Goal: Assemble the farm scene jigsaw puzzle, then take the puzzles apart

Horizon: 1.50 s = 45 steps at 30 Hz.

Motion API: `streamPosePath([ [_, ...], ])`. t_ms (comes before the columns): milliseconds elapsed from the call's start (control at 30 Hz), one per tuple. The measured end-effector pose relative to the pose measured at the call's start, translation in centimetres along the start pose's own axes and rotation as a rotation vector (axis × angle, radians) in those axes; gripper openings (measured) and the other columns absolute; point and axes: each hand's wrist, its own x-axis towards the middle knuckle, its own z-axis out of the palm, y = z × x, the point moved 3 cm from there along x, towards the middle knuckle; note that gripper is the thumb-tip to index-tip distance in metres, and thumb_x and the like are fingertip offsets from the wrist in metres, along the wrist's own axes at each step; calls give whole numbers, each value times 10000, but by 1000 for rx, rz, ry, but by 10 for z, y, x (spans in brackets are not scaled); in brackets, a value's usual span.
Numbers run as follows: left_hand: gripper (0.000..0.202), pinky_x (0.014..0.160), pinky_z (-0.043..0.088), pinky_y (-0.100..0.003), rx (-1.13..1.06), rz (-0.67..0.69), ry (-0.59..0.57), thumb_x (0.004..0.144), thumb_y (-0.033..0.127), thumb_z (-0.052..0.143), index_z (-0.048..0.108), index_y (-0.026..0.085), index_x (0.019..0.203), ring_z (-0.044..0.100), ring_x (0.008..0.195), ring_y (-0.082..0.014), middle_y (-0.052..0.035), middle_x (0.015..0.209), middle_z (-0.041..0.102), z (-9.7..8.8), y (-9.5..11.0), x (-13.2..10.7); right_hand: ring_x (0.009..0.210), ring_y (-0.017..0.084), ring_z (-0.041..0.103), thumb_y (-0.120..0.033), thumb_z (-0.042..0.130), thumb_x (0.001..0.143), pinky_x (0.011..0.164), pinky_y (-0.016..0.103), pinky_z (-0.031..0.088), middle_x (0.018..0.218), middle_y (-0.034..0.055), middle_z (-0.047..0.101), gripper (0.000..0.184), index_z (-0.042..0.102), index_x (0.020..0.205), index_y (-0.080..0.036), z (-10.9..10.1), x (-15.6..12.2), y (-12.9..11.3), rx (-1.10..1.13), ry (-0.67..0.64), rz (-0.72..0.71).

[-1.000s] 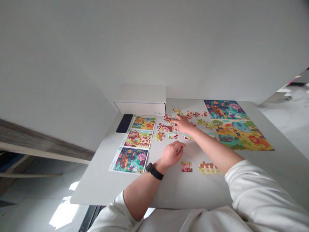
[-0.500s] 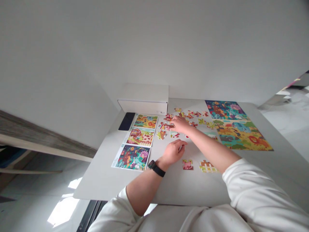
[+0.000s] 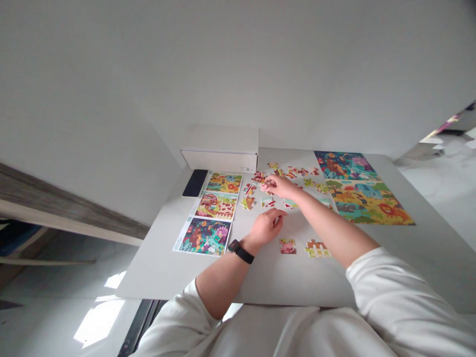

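My right hand (image 3: 279, 186) reaches over a scatter of loose puzzle pieces (image 3: 297, 174) and pinches a small pinkish piece (image 3: 266, 187) at its fingertips. My left hand (image 3: 267, 225), a black watch on its wrist, rests on the white table (image 3: 178, 267) with fingers curled; nothing shows in them. A small pink joined piece (image 3: 287, 246) and a short fence strip of joined pieces (image 3: 317, 248) lie just in front of my left hand. Two finished puzzles, a dark blue one (image 3: 344, 166) and a yellow-green one (image 3: 372, 203), lie at the right.
Three picture cards (image 3: 214, 206) lie in a column left of the pieces. A black phone (image 3: 195, 182) lies beside them. A white box (image 3: 221, 148) stands at the back against the wall. The table edge runs close to my body.
My right hand has drawn slightly back and lifted a small piece from the scatter. My left hand has stayed almost in place. The camera view has shifted a little.
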Motion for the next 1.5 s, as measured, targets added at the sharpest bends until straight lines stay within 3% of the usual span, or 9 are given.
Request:
streamPosePath([
  [100,278,762,539,-267,12,18,3,998,132,576,761,204,1194,620,711,-128,-49,1008,751,-1,1,0,900,230,749,-361,745,898,879,361,572,995,39,814,182,736,1032,-239,-20,-35,25,295,126,25],
  [233,255,737,531,-263,48,58,14,1007,160,577,754,198,1187,609,687,-116,-46,1010,756,-5,6,0,1012,282,772,-463,833,757,950,442,599,1028,58,813,322,673,944,-255,-37,-101,61,629,356,109],
  [333,250,742,539,-269,102,92,25,1013,177,581,742,203,1202,626,708,-118,-46,1017,761,-9,12,-1,1101,308,767,-499,862,721,960,443,598,1060,76,802,386,598,878,-265,-35,-148,75,767,527,148],
  [467,248,766,558,-277,172,134,53,1022,206,611,715,213,1247,653,757,-124,-52,1080,761,-15,18,-5,1170,324,748,-586,842,767,884,413,613,1067,80,778,460,513,852,-277,-15,-184,70,829,553,149],
  [700,408,858,605,-332,291,122,218,1012,270,710,605,215,1403,678,896,-164,-85,1223,711,-28,31,-16,1170,293,737,-596,844,741,926,402,619,1150,76,777,460,549,865,-265,7,-189,40,909,325,69],
  [900,474,1130,561,-514,419,267,144,976,392,787,572,214,1359,594,1391,-326,-177,1456,598,-12,66,-24,1027,253,767,-581,825,755,908,402,629,1102,47,796,401,672,917,-248,15,-192,29,969,218,53],
  [1133,405,1166,533,-528,477,273,145,1020,277,698,569,209,1398,616,1374,-321,-174,1372,646,4,66,-32,839,191,684,-589,834,748,788,323,576,842,-15,723,388,659,841,-255,16,-197,21,887,195,8],
  [1333,523,1168,537,-509,453,284,103,960,129,632,546,181,1473,629,1361,-311,-172,1390,661,7,59,-32,915,222,726,-626,802,784,791,329,579,943,10,776,421,693,954,-257,15,-195,23,842,181,-14],
  [1500,527,1182,522,-500,436,328,11,955,155,658,577,199,1473,622,1352,-296,-152,1411,669,11,62,-32,944,257,763,-583,837,787,891,403,625,938,24,794,398,712,984,-261,20,-190,38,793,217,-19],
])
